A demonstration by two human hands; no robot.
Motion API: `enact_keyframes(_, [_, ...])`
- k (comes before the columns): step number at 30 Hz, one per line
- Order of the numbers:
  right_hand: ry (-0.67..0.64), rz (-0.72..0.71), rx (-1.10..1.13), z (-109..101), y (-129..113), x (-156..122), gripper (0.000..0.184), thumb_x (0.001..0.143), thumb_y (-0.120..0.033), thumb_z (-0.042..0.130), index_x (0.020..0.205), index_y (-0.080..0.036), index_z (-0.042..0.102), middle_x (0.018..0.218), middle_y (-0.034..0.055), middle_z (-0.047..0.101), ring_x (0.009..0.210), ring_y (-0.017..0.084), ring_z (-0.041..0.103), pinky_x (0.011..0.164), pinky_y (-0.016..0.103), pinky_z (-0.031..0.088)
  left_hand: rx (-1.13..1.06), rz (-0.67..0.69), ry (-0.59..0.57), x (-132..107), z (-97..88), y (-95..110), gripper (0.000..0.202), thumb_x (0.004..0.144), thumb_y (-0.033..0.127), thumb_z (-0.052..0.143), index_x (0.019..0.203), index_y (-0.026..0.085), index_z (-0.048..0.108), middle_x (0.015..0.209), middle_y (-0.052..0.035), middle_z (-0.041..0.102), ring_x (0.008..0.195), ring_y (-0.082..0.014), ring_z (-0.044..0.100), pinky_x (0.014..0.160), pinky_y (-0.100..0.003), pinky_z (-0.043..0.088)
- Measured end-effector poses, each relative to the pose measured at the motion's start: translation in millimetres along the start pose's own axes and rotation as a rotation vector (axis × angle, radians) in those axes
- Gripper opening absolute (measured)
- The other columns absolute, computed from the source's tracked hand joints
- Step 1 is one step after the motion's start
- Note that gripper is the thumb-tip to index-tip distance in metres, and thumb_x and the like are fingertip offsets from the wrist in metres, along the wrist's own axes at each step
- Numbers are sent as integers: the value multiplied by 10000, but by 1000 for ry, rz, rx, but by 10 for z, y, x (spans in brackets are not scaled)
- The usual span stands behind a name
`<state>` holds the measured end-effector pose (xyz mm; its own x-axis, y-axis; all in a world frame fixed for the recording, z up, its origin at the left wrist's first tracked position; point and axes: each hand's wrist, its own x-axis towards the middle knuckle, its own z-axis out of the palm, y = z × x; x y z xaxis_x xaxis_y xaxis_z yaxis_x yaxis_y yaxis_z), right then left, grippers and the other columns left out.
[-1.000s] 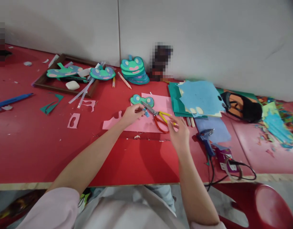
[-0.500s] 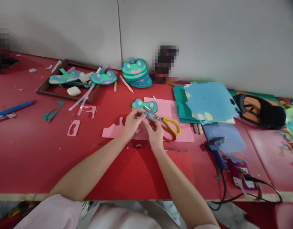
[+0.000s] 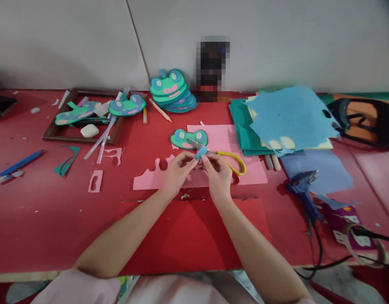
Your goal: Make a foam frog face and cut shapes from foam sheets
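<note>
Both hands' grip on small blue piece point(image 3: 199, 153); scissors point(image 3: 219, 158) just beyond.

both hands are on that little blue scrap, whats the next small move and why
Probably carry the blue scrap forward onto the frog cutout: left hand and right hand both pinch it just short of the cutout, and the scissors lie on the pink sheet.

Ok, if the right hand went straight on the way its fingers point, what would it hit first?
Past the small blue piece it pinches with the left hand, the right hand would likely meet the scissors blades, then the frog cutout; depth is unclear.
</note>
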<state>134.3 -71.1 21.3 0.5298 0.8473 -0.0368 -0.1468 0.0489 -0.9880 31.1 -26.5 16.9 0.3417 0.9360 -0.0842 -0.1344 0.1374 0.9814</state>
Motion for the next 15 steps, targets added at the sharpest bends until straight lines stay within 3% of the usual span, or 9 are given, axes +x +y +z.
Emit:
enact_keyframes(9, [-32, 4, 23, -35, -8, 17, 140, 774, -326, 630, 812, -191, 630, 737, -12, 603, 601, 99, 573, 588, 253, 507, 102, 39, 5, 1, -2, -28, 151, 737, 318, 660, 711, 185, 594, 697, 22, 600, 651, -94, 561, 625, -229, 464])
enact_keyframes(15, [-120, -24, -51, -107, -48, 76, 94, 762, -281, 645, 781, -189, 645, 727, -11, 590, 576, 93, 558, 569, 248, 496, 286, 91, -10, -24, 7, 46, 155, 798, 336, 591, 856, 193, 601, 839, -13, 647, 698, -102, 585, 656, -236, 483])
